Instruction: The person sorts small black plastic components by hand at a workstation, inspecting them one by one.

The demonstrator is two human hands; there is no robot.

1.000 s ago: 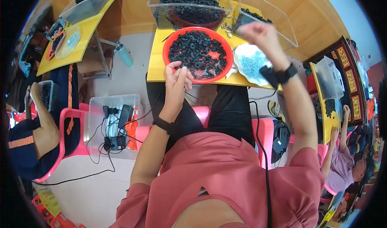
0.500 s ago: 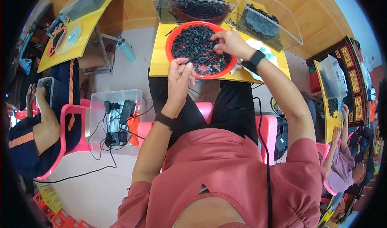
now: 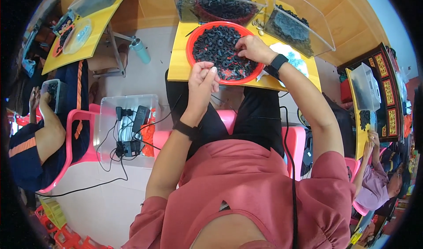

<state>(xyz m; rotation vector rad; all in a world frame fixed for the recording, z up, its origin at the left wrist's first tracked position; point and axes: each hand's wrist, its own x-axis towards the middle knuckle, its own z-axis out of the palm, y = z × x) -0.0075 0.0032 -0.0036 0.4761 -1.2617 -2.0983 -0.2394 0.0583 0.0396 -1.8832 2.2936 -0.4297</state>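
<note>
A round red basin (image 3: 189,51) full of small black ring-shaped pieces (image 3: 213,42) stands on the yellow table before me. Over its right part reaches my right hand (image 3: 256,50), fingertips pinched down among the pieces; whatever is between them is too small to make out. My left hand (image 3: 203,79) hovers at the basin's near left rim, its fingers curled and the thumb pressed to them. What it holds, if anything, is hidden. Patches of the basin's patterned bottom show through near the front.
Behind the basin are two clear bins (image 3: 220,7) (image 3: 291,29) of black pieces. A white cloth (image 3: 294,60) lies right of my wrist. On the floor at left sits a clear box (image 3: 108,117) with adapters and cables. Co-workers sit on both sides; a teal bottle (image 3: 141,51) stands left.
The whole view has shifted slightly, moving the basin and table a little to the right in the picture. Both hands keep nearly the same places at the basin, still closed.
</note>
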